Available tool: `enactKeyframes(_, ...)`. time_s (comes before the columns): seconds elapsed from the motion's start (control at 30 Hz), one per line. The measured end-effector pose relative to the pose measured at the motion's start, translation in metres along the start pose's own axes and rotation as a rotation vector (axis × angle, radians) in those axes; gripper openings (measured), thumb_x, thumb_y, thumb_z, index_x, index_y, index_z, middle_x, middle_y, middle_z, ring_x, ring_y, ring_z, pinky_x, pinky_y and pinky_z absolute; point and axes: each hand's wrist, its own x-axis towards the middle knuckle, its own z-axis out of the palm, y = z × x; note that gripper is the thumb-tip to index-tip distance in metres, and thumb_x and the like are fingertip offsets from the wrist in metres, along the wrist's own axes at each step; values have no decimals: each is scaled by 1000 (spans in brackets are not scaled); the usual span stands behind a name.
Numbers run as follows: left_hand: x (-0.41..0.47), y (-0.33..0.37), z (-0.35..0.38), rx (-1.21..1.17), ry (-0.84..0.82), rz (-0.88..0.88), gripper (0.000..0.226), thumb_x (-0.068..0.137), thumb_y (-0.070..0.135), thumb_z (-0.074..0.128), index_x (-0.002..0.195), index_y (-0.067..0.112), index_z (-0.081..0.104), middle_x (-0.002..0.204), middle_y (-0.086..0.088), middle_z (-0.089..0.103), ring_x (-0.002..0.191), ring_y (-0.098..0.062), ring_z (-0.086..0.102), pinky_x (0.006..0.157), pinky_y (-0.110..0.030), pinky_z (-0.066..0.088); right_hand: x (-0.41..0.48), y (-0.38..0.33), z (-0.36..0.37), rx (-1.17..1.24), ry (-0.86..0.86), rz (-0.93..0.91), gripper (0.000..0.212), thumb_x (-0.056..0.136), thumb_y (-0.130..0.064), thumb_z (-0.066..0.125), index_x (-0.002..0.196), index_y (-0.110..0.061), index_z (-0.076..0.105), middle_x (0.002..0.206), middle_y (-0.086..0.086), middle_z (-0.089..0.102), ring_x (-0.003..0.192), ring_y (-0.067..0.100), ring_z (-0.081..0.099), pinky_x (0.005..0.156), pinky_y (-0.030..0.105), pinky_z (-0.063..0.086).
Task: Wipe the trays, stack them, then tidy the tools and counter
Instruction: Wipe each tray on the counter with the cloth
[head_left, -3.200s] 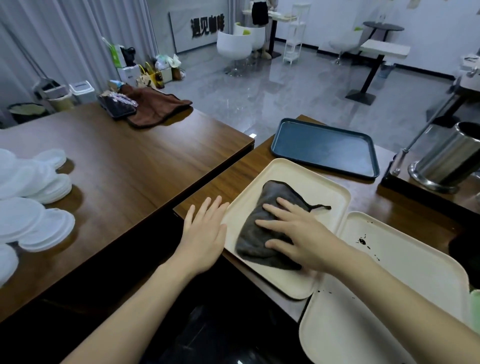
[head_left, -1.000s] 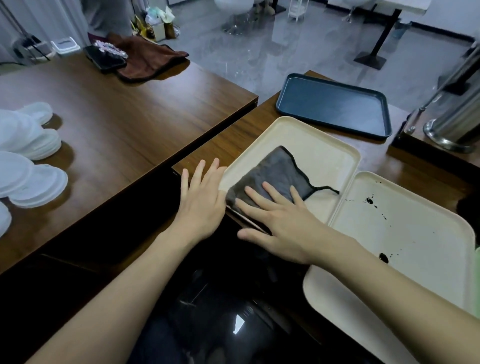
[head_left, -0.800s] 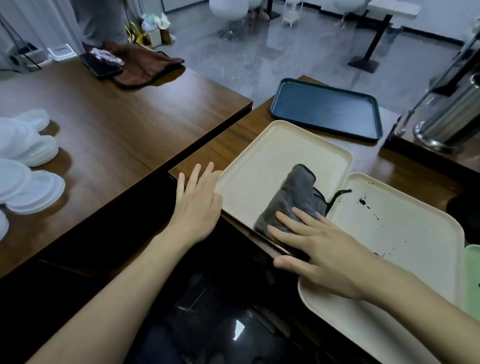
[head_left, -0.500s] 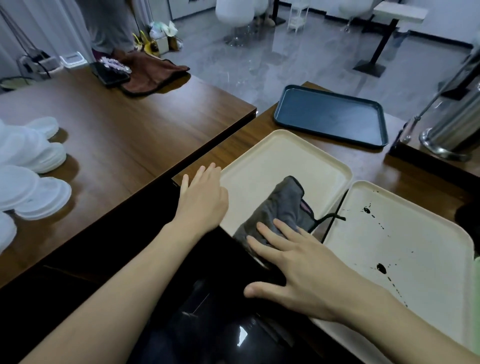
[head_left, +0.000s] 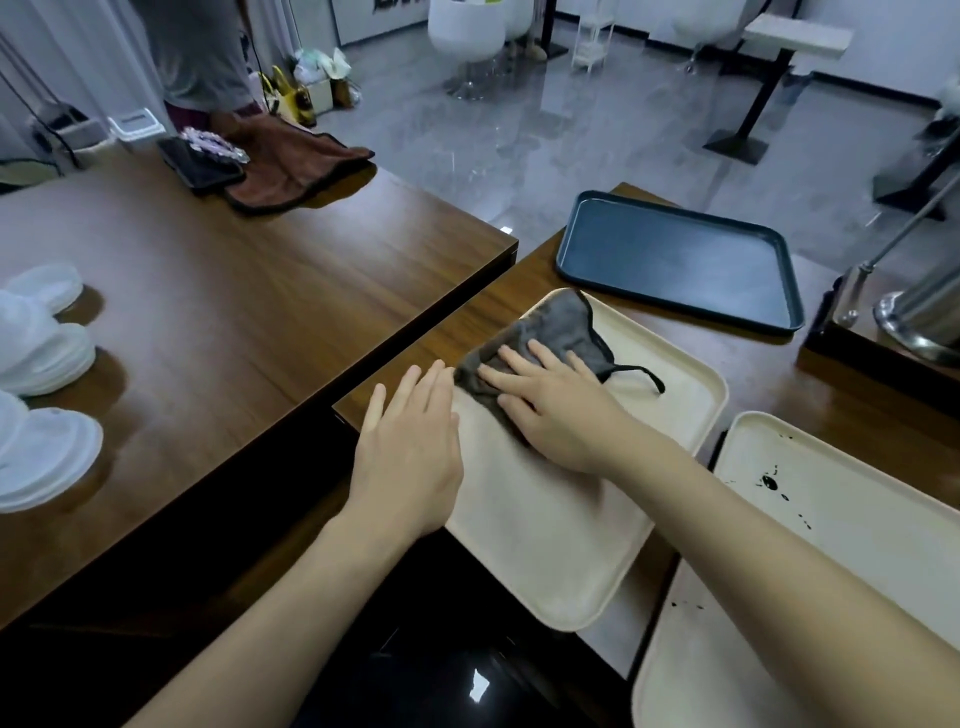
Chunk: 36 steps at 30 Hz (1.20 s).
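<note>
Right hand (head_left: 561, 410) flat on grey cloth (head_left: 561, 332), fingers (head_left: 545, 358) straight and a bit spread, pressing the cloth down, not gripping it. Cloth sits on far left corner of cream tray (head_left: 545, 530), its far tip lapping over the rim, thin black loop (head_left: 639, 371) trailing right onto the tray floor. Left hand (head_left: 410, 441) palm down at the tray's left edge, fingers (head_left: 405, 384) straight and close together, holding nothing; fingertips just beside the cloth, cannot tell if touching. Cream tray lies skewed on brown surface (head_left: 467, 322), near corner sticking out past the surface edge. Spotted tray (head_left: 831, 519), also cream, just right of it with a narrow gap between, dark spots (head_left: 769, 483) scattered on its floor. Dark tray (head_left: 675, 260) further back on the same surface, apart from both cream trays, nothing in it. Steel pot (head_left: 930, 322) at far right, partly cut off by the frame. Second surface (head_left: 234, 312) to the left, higher, carries stacks of white lids (head_left: 41, 353) at the left edge, and at its far end a brown towel (head_left: 291, 166) with a phone (head_left: 202, 166) lying partly on it. Another person (head_left: 202, 57) stands behind that far end, only the torso showing. Grey glossy floor (head_left: 519, 130) beyond, with white chairs and small tables at the back.
</note>
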Motion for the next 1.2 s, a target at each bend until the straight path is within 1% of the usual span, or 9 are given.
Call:
enactKeyframes(0.13, -1, 5, -8, 23, -40, 7, 81, 89, 53, -5, 162, 23, 9, 170, 5, 12, 158, -19, 6, 126, -45, 8, 16, 31, -5, -82, 101, 147, 51, 108, -41, 21, 159, -32, 20, 169, -3, 13, 155, 25, 10, 124, 49, 8)
enactKeyframes(0.27, -1, 8, -9, 52, -46, -9, 81, 87, 53, -4, 162, 25, 7, 171, 6, 10, 158, -19, 4, 126, -44, 6, 31, 52, -15, -71, 130, 217, 51, 108, -37, 20, 158, -26, 23, 168, -1, 16, 153, 25, 15, 125, 46, 12)
enactKeyframes(0.4, -2, 7, -7, 55, -25, -8, 78, 91, 51, -4, 162, 24, 11, 170, 4, 15, 158, -21, 9, 126, -44, 10, 23, 41, -10, -86, 118, 228, 51, 108, -37, 21, 157, -25, 23, 167, 1, 18, 152, 28, 17, 124, 50, 12)
enactKeyframes(0.63, 0, 1, 4, 42, 22, 10, 62, 107, 44, 18, 163, 18, 13, 170, 0, 18, 157, -23, 13, 125, -47, 14, -89, -12, 15, -102, -83, 18, 56, 108, -35, 31, 161, -29, 13, 169, 1, 11, 155, 29, 7, 124, 48, 6)
enactKeyframes(0.7, -1, 0, 4, 42, 24, 11, 61, 107, 43, 19, 162, 18, 14, 169, -1, 19, 157, -23, 14, 125, -47, 15, -119, -21, 22, -117, -103, -59, 54, 107, -34, 32, 160, -29, 20, 167, 1, 19, 154, 31, 14, 123, 49, 13)
enactKeyframes(0.8, 0, 2, 1, 44, 20, 10, 61, 107, 43, 19, 163, 18, 13, 170, -1, 17, 157, -24, 13, 125, -48, 14, -143, -20, 21, -152, -103, -80, 57, 102, -41, 17, 155, -30, 32, 162, -2, 33, 150, 29, 29, 120, 44, 24)
enactKeyframes(0.9, 0, 4, -2, 55, 0, 2, 62, 107, 44, 18, 163, 18, 10, 171, -1, 13, 157, -24, 10, 126, -48, 13, -153, -18, 15, -84, -126, -97, 65, 97, -50, 7, 156, -37, 31, 166, -10, 23, 155, 20, 13, 126, 40, 12)
enactKeyframes(1.0, -1, 6, -3, 69, 5, 1, 61, 107, 43, 17, 163, 18, 9, 171, -1, 12, 158, -23, 9, 127, -48, 13, -166, -29, 14, 21, -131, -155, 60, 98, -56, 18, 151, -41, 40, 164, -19, 19, 155, 8, 1, 126, 33, 0)
enactKeyframes(1.2, 0, 3, 1, 58, 14, 13, 58, 109, 39, 21, 162, 15, 14, 170, -2, 16, 157, -25, 12, 126, -50, 16, -175, 0, 7, 20, -102, -115, 62, 97, -72, 11, 138, -52, 53, 157, -27, 31, 153, 1, 6, 126, 31, 10)
